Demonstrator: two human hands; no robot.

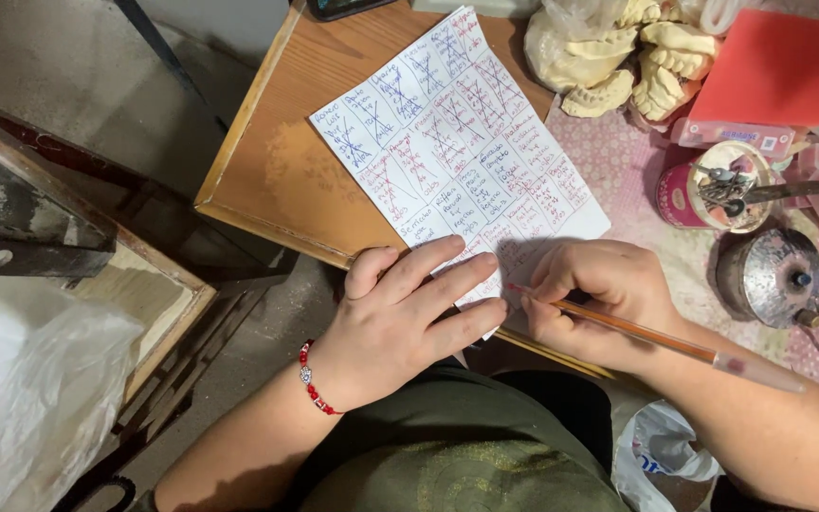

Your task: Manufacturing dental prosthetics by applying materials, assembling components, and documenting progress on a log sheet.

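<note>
You are pinning the sheet of paper (457, 142) flat against the wooden counter (277, 171) with your left hand (405, 318), the fingers spread and pressing down on the sheet's near corner, so that grip is released and grasping nothing. Your right hand (594, 294) is clenching around an orange pen (656, 337), its tip meeting the paper just beside your left fingertips, at the sheet's lower edge. The pen's long axis is running from that tip back toward your right forearm, low and slanting away to the right. The sheet itself is lying tilted, its long axis stretching away from both hands toward the far edge of the counter, with a hand-drawn grid of cells, many of them crossed out. The writing hand is the nearer one to the uncrossed cells on the sheet's right side; the holding hand is sitting at the near left. A red bead bracelet (315, 384) is circling your left wrist. Beyond your right hand, plaster dental casts (609, 57), a red flat box (779, 66) and a round metal burner (770, 275) are resting on a pink patterned cloth (627, 180).
</note>
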